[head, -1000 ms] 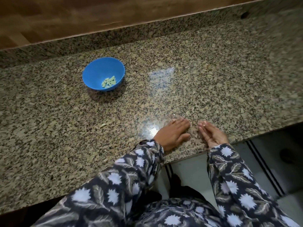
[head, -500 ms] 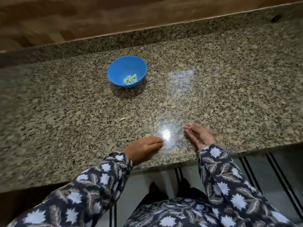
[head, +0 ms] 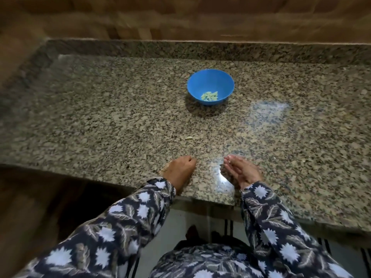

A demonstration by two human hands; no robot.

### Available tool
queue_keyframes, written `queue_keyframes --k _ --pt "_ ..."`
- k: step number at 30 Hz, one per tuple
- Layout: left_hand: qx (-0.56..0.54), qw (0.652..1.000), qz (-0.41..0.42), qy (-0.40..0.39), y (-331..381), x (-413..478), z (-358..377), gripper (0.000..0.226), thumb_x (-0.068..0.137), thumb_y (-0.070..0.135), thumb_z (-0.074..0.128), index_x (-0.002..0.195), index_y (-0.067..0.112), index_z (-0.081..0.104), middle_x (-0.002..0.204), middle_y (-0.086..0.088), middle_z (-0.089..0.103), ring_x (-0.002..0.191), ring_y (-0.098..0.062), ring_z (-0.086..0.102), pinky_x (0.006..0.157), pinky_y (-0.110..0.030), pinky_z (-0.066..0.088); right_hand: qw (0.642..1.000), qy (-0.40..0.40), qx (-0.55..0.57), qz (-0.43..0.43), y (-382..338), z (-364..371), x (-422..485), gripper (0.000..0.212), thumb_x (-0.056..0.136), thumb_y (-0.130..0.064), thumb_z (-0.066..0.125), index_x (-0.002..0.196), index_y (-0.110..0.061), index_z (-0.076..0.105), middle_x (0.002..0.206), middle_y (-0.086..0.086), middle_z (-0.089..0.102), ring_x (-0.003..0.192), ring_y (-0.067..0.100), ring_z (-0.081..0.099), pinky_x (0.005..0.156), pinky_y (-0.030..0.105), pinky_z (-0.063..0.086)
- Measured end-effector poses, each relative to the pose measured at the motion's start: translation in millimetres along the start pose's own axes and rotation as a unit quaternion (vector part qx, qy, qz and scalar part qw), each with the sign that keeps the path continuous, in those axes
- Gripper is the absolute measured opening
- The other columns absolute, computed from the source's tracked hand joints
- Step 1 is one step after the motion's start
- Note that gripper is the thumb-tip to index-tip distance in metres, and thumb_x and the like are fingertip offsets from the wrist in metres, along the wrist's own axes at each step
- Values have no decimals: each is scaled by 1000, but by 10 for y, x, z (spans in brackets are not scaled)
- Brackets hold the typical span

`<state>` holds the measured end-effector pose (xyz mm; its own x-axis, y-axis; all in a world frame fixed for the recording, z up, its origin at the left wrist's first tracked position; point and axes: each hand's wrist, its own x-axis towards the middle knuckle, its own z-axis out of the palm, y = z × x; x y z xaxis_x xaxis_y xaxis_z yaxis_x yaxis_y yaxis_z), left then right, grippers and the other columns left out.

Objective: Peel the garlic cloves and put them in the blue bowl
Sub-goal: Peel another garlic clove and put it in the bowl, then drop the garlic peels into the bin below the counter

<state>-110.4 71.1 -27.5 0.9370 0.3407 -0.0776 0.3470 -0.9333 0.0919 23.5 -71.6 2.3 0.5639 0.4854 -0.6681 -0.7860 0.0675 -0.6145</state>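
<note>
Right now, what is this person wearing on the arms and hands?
Both the left sleeve and the right sleeve are long, dark navy cloth printed with pale spiky flowers and grey leaves, ending at the wrists. The left hand and right hand are bare: no gloves.

Left hand (head: 179, 171): fingers curl under the palm, fingertips hidden; whether it holds anything cannot be told; right hand (head: 244, 171): back out of sight; pale scrap (head: 188, 138) on the table (head: 100, 117): too small to tell clove from peel; garlic cloves (head: 209, 96) in the blue bowl (head: 210, 79): too small to count; wooden wall (head: 180, 17): blurred; left sleeve (head: 130, 217) and right sleeve (head: 267, 217): cut off at the bottom edge.
</note>
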Motion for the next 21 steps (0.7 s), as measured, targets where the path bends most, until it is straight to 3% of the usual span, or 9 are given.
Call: queue_keyframes --k 3,4,5,6,9,11,14,17,21 --pt "-98 984 -151 8 192 49 -36 14 92 8 54 104 10 58 97 -1 60 83 -12 55 75 -19 47 999 -14 -29 20 6 50 -27 11 85 4 55 96 6 59 78 12 70 67 16 69 58 21 57" --pt "-186 955 -230 12 219 61 -73 10 90 9 57 99 9 61 93 1 60 81 -11 57 73 -19 50 998 -21 -39 33 21 59 -40 13 85 3 55 97 4 59 84 13 69 72 17 69 59 22 57" --pt "-307 900 -309 9 204 59 -101 9 87 10 61 94 8 65 91 1 62 80 -11 60 72 -20 53 997 -29 -47 46 39 67 -53 13 85 2 56 97 3 59 89 14 68 77 19 68 60 23 57" --pt "-450 812 -372 -3 150 47 -140 10 84 8 65 92 5 67 91 -2 64 80 -13 63 69 -22 55 996 -39 -55 57 62 88 -63 14 84 2 56 97 3 60 91 15 67 79 20 67 60 23 57" --pt "-788 456 -413 -6 -108 -178 -308 12 82 -2 63 93 -7 67 86 -15 70 71 -17 69 60 -23 58 989 -76 -84 92 167 273 -78 16 83 1 58 98 4 61 85 13 68 73 18 67 54 23 56" --pt "-852 307 -419 72 -284 -461 -321 12 85 -7 55 81 -6 66 71 -14 70 60 -15 68 57 -21 57 979 -120 -118 113 306 496 -95 18 82 1 59 100 6 61 84 13 69 73 17 68 56 22 56" --pt "-854 185 -440 207 -526 -995 -251 36 89 -8 48 60 -4 69 62 -12 68 52 -14 67 50 -19 55 953 -189 -178 154 664 912 -159 20 81 3 60 100 7 62 86 13 70 75 19 68 61 24 57" --pt "-839 68 -433 322 -743 -1655 -159 34 91 -5 48 65 -4 70 65 -12 68 53 -14 67 47 -20 53 922 -247 -225 197 1138 1353 -317 15 83 6 56 98 10 61 77 12 70 67 17 68 64 23 57" --pt "-784 -14 -435 442 -972 -2498 -93 15 89 -4 52 84 -3 65 70 -11 70 58 -15 68 52 -21 56 868 -321 -302 229 1978 1862 -606 11 88 6 51 90 5 62 73 8 70 64 12 68 62 19 56"
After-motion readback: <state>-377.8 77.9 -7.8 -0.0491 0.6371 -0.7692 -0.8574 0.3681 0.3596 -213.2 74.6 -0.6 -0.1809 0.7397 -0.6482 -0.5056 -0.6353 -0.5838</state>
